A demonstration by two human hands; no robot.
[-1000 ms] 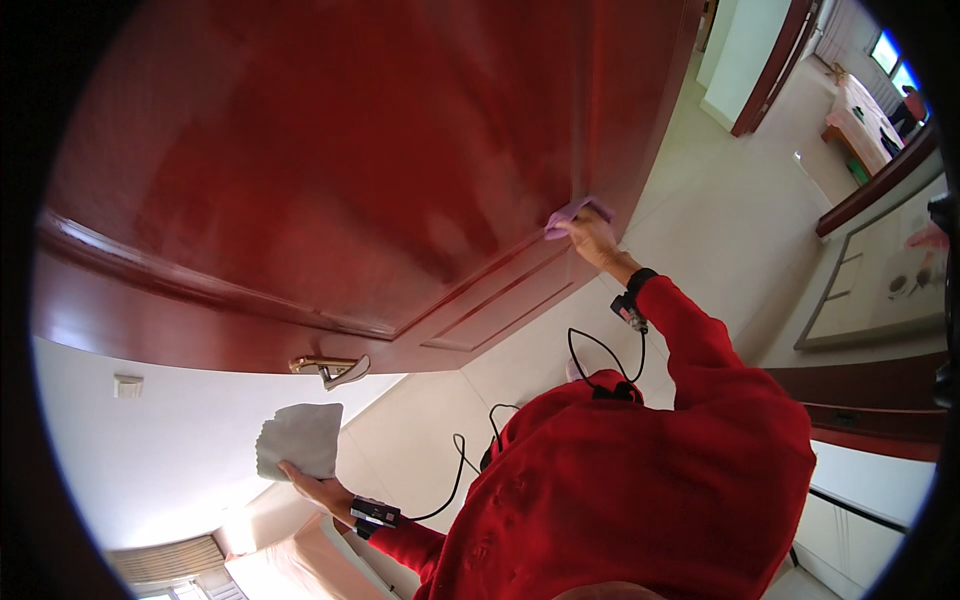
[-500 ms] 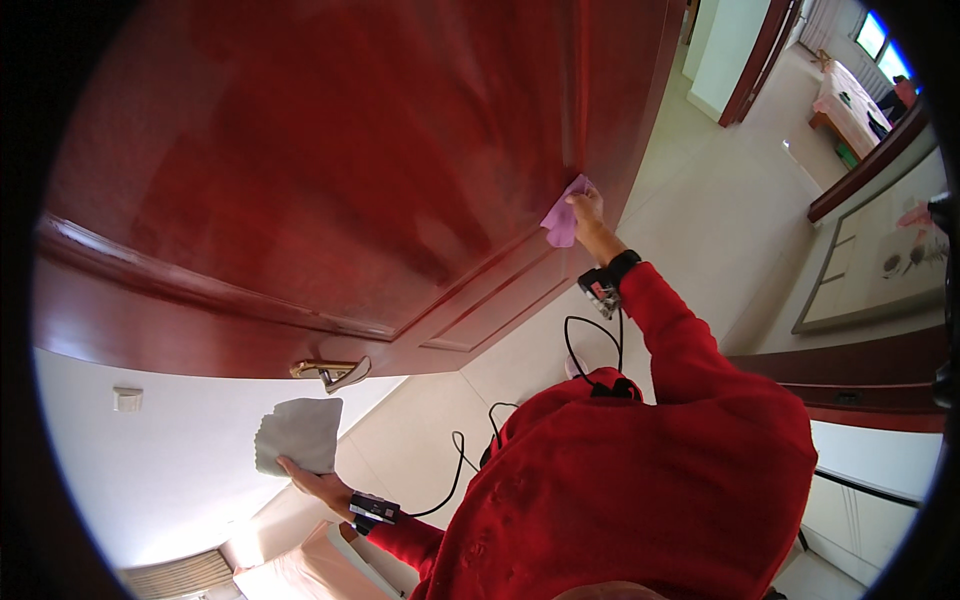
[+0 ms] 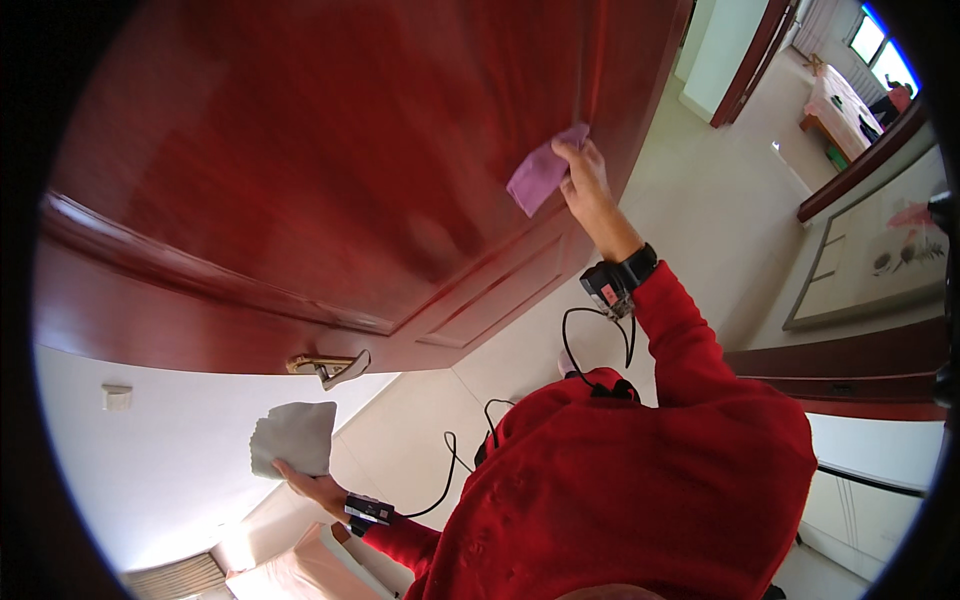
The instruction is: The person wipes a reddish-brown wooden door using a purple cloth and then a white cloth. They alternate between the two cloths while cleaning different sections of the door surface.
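Observation:
A glossy dark red panelled door (image 3: 330, 150) fills the upper left. My right hand (image 3: 587, 182) is closed on a purple cloth (image 3: 543, 176), held at the door's panel near its raised moulding; whether the cloth presses on the wood I cannot tell. Low on the left, below the brass door handle (image 3: 328, 367), my left hand (image 3: 312, 487) grips the bottom edge of a grey-white cloth (image 3: 293, 440) with a scalloped side. That cloth hangs spread out in front of the white wall, apart from the door. Both my wrists carry strapped black devices with cables.
A white wall switch (image 3: 117, 397) is at the left. Pale floor tiles (image 3: 690, 215) run to another room, with a bed (image 3: 840, 110) and a person (image 3: 893, 102). A framed picture (image 3: 875, 240) hangs on the right. Another bed (image 3: 305, 568) shows at the lower left.
My right hand has moved up along the door, and the purple cloth now stretches out more toward the left. My left hand and its cloth have barely shifted.

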